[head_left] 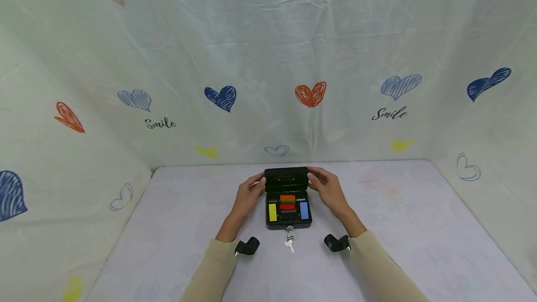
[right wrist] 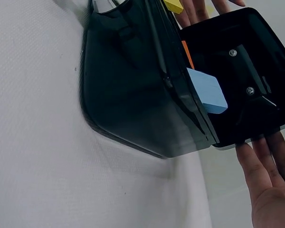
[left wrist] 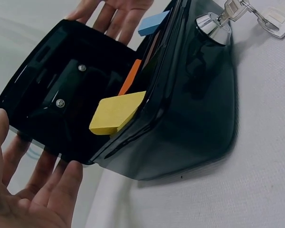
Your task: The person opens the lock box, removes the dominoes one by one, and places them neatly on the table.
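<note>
A small black lockable box [head_left: 288,224] stands on the table with its lid [head_left: 286,180] raised. My left hand [head_left: 248,194] holds the lid's left edge, thumb at the front and fingers behind. My right hand [head_left: 329,189] holds the right edge the same way. Inside the box are a yellow block [head_left: 272,212], a blue block [head_left: 304,210], an orange block [head_left: 287,198] and a red block [head_left: 287,207]. The yellow and blue ones poke above the rim. From the front lock [left wrist: 213,28] hang keys [head_left: 289,243]. Two screws show inside the lid in both wrist views.
The white table [head_left: 176,227] runs back to a pale curtain [head_left: 268,59] printed with hearts and "Smile". Black wrist cameras sit on both wrists, the left camera [head_left: 248,246] and the right camera [head_left: 335,243], in front of the box at either side.
</note>
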A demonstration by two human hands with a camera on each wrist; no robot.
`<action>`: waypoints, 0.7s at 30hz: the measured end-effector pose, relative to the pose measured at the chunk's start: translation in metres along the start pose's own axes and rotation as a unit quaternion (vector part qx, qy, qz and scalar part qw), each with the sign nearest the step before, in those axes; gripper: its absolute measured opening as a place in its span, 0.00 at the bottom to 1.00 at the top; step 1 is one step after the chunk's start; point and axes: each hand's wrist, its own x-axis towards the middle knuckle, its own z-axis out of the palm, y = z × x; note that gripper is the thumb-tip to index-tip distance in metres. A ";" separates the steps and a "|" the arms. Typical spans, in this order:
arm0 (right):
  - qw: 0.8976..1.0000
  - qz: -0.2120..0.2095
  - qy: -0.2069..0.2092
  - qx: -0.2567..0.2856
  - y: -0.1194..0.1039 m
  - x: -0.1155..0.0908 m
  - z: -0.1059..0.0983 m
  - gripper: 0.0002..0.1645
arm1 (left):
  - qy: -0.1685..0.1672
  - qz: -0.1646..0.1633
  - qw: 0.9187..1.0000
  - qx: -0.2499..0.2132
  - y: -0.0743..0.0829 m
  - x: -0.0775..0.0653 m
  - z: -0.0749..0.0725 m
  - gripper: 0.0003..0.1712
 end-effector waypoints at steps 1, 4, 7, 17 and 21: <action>1.000 0.000 0.000 -0.001 0.000 0.000 0.000 0.26 | -0.001 0.002 1.000 -0.001 0.000 0.000 0.000 0.30; 1.000 0.002 0.003 -0.006 0.000 0.001 0.000 0.25 | -0.003 0.006 1.000 -0.004 0.000 -0.001 -0.001 0.29; 1.000 0.003 0.006 -0.011 -0.001 0.002 0.001 0.25 | -0.005 0.008 1.000 -0.009 -0.001 -0.001 -0.001 0.29; 1.000 -0.003 0.001 -0.016 0.000 0.003 0.002 0.26 | -0.011 0.015 1.000 -0.009 -0.007 -0.001 -0.001 0.29; 1.000 -0.002 -0.004 -0.018 0.001 0.003 0.002 0.27 | -0.009 0.014 1.000 0.000 -0.007 -0.001 -0.001 0.30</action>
